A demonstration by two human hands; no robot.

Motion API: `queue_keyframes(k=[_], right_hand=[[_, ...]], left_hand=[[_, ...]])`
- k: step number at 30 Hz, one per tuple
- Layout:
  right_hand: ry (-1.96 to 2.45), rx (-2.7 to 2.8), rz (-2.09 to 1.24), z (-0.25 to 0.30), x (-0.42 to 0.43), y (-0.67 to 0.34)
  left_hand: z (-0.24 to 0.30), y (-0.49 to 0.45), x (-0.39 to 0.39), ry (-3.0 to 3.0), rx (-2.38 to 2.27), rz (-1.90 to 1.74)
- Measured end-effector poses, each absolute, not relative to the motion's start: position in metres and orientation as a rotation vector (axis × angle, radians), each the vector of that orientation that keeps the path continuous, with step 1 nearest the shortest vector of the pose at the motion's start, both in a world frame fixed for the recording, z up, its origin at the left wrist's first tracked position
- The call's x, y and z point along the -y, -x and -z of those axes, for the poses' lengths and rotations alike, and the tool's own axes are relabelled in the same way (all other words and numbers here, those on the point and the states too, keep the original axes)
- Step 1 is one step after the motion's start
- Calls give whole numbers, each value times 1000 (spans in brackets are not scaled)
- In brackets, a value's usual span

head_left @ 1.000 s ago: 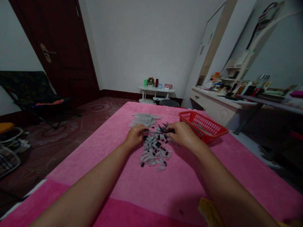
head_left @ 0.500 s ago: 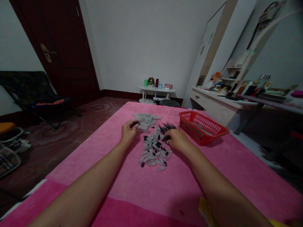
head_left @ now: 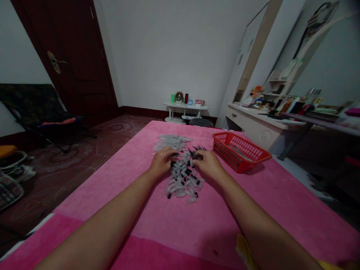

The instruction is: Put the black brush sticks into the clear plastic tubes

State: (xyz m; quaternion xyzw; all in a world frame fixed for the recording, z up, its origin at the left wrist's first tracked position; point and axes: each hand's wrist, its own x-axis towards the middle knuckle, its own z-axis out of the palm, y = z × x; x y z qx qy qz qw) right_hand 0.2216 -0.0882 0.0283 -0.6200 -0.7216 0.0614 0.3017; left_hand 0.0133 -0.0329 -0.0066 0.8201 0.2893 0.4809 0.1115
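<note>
My left hand (head_left: 162,162) is closed with its fingertips pinched at the left upper edge of a pile of small translucent caps (head_left: 181,178), some with black ends. What it holds, if anything, is hidden behind the fingers. Across the pile, my right hand (head_left: 208,163) is also closed, thumb and fingers together, beside several thin black pointed pieces (head_left: 199,148). Something dark shows at its fingertips, too small to name. Beyond my left hand lies a stack of slim whitish tubes (head_left: 171,141), side by side.
A red plastic basket (head_left: 242,153) with slim pieces inside stands right of my right hand. Everything rests on a pink cloth (head_left: 118,191) over the table. Something yellow (head_left: 244,249) lies beside my right forearm. A cluttered dresser (head_left: 255,120) stands at the right.
My left hand has moved right and towards me, from beside the tubes to the pile's edge, nearer my right hand. The right hand has shifted slightly and stays closed.
</note>
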Motion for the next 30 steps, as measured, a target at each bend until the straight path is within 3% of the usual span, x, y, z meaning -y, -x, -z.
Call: queue_keyframes(k=[11, 21, 30], right_hand=[[1382, 1668, -469, -19, 79, -217], [1376, 1676, -455, -28, 86, -211], [1429, 1774, -236, -35, 92, -209]], left_hand=[[6, -14, 36, -2453, -817, -1363], [4, -15, 37, -2444, -831, -1339], [3, -15, 40, -2451, -802, -1326]])
